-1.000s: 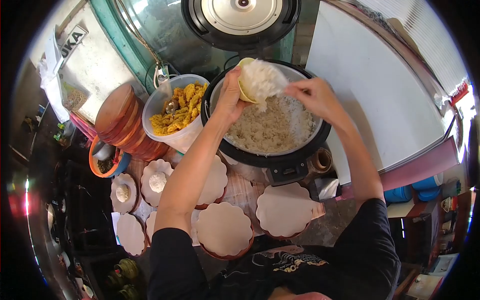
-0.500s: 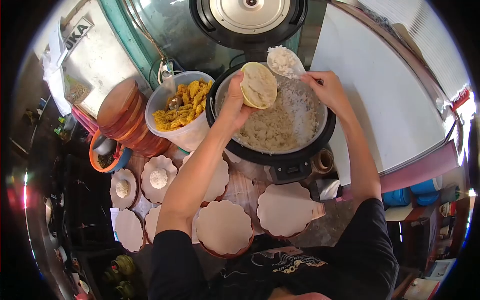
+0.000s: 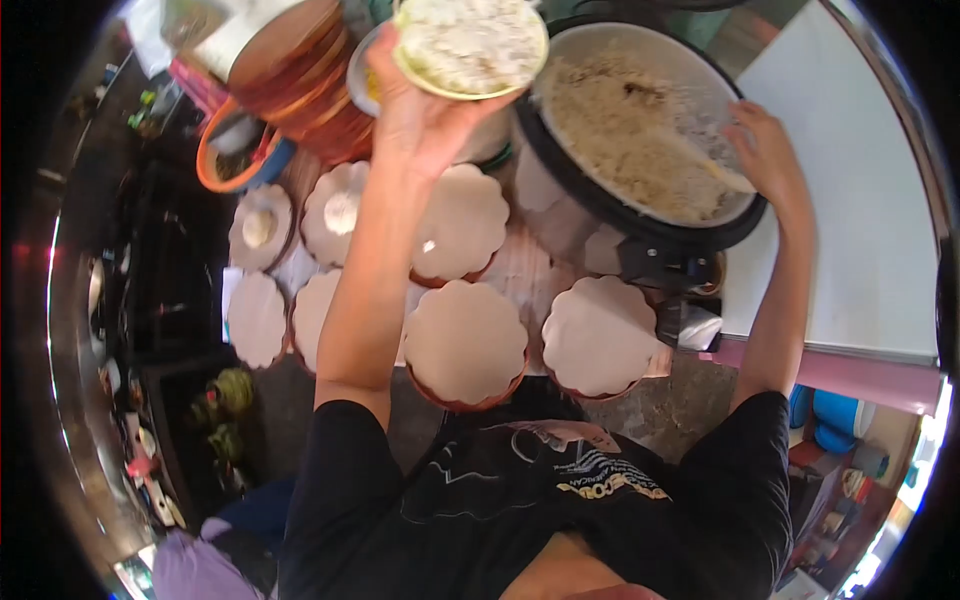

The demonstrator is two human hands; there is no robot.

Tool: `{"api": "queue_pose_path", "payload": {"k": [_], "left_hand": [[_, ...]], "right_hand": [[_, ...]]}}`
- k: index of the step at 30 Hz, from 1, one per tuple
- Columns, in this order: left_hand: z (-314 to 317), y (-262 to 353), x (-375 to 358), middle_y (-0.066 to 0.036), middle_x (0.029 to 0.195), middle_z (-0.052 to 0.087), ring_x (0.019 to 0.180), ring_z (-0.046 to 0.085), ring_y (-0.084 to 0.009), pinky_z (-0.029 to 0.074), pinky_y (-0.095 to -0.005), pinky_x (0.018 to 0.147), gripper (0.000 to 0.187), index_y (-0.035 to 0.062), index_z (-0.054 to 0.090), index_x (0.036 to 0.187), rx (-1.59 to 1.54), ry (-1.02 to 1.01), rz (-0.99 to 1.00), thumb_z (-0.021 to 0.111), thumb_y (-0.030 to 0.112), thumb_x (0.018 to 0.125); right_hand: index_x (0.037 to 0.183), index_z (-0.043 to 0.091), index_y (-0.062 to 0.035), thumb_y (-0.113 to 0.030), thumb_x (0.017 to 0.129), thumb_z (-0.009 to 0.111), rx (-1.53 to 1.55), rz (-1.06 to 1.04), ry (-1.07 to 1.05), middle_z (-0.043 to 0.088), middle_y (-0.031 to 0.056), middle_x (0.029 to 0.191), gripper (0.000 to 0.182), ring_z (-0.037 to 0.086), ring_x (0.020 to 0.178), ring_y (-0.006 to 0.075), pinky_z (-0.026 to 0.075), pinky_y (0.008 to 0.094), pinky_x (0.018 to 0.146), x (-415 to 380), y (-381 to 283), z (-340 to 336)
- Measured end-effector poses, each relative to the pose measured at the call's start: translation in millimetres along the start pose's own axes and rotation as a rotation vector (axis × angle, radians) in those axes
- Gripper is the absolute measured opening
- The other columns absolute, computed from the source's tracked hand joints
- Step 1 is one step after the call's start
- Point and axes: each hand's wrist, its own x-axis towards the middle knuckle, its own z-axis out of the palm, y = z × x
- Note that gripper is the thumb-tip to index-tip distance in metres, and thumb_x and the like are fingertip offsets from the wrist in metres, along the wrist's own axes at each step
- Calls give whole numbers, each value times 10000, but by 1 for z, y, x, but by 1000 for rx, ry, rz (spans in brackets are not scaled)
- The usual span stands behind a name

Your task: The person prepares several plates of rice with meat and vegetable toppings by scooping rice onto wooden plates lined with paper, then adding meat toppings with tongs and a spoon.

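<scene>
My left hand [image 3: 425, 125] holds up a pale yellow-green bowl [image 3: 470, 50], filled with white rice to near its rim. The fingers are wrapped round the bowl's underside and side. At the right rim of a large rice cooker [image 3: 640, 240], my right hand [image 3: 768, 160] is open, its fingers apart and slightly blurred. A rice paddle [image 3: 722, 175] lies slanted on the rice [image 3: 625, 130] inside the cooker, its handle end close beneath that hand. Plates lined with scalloped paper [image 3: 467, 338] stand below my left arm; two of them carry rounded mounds of rice [image 3: 341, 212].
Stacked brown wooden plates [image 3: 300, 80] stand at the upper left beside an orange-and-blue bowl [image 3: 225, 160]. Behind my left hand is a partly hidden tub [image 3: 365, 75]. A white panel [image 3: 850, 200] borders the right side. Purple cloth [image 3: 200, 565] shows at bottom left.
The bowl has moved up and to the left in view, now fuller with rice. My right hand has lowered to the cooker's rim and let go of the paddle. The view has shifted.
</scene>
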Motion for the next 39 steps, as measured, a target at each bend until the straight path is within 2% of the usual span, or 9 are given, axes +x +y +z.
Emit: {"api": "queue_pose_path", "payload": {"k": [5, 9, 12, 19, 24, 28, 30, 35, 39], "left_hand": [[-45, 52, -89, -116, 1395, 388, 1264, 392, -337, 338, -549, 1029, 789, 107, 361, 1360, 106, 318, 193, 550, 616, 787], [-92, 67, -154, -125, 1415, 347, 1275, 358, -374, 301, -574, 1058, 729, 135, 331, 1379, 6, 377, 277, 558, 539, 816], [-118, 66, -192, -125, 1405, 356, 1267, 370, -373, 328, -566, 1045, 724, 138, 330, 1379, -69, 526, 305, 542, 548, 822], [-159, 62, -251, -126, 1382, 376, 1248, 394, -380, 357, -597, 1010, 680, 163, 350, 1360, -129, 703, 315, 530, 554, 834], [-181, 53, -260, -130, 1357, 408, 1220, 426, -384, 372, -589, 1004, 695, 149, 350, 1358, -201, 652, 221, 527, 569, 832], [-189, 47, -259, -119, 1345, 424, 1215, 441, -354, 377, -582, 1005, 731, 156, 358, 1351, -185, 683, 213, 540, 604, 803], [-193, 45, -263, -114, 1354, 411, 1228, 429, -340, 369, -584, 1009, 744, 165, 357, 1354, -206, 675, 203, 549, 613, 792], [-211, 37, -276, -81, 1370, 399, 1235, 426, -306, 388, -576, 987, 764, 190, 340, 1369, -207, 725, 160, 499, 668, 794], [-215, 35, -288, -79, 1372, 397, 1235, 430, -308, 402, -581, 970, 771, 192, 332, 1373, -176, 817, 130, 491, 676, 793]], "right_hand": [[954, 662, -26, -71, 849, 573, 640, 273, 96, 649, 121, 973, 145, 637, 854, 240, 487, 298, 747, 17, -165, -61], [885, 653, -27, -97, 816, 593, 1091, 72, -191, 643, 144, 834, 115, 628, 745, 294, 493, 347, 689, -9, -281, 70], [866, 660, -63, -72, 779, 580, 1027, -63, -398, 615, 131, 785, 118, 609, 725, 298, 494, 379, 694, -46, -344, 220], [936, 651, -106, -62, 731, 638, 804, -63, -329, 611, 86, 897, 209, 605, 847, 277, 497, 377, 719, -78, -404, 285], [877, 639, -98, -97, 768, 628, 1060, 205, -280, 624, 103, 888, 110, 611, 850, 293, 501, 380, 706, -46, -389, 219], [845, 643, -88, -65, 757, 665, 609, 73, 328, 618, 101, 860, 93, 598, 782, 249, 498, 348, 696, 26, -314, 52], [896, 659, -84, -69, 806, 627, 449, 184, 408, 629, 86, 935, 97, 601, 847, 248, 484, 337, 754, 40, -275, 1], [1069, 667, -102, -118, 879, 551, -23, 93, 174, 635, 77, 1118, 223, 597, 1031, 259, 471, 330, 853, 53, -193, -8], [1090, 661, -96, -86, 877, 565, 383, 251, 279, 651, 89, 1096, 234, 627, 996, 211, 487, 301, 839, 50, -260, -28]]}}
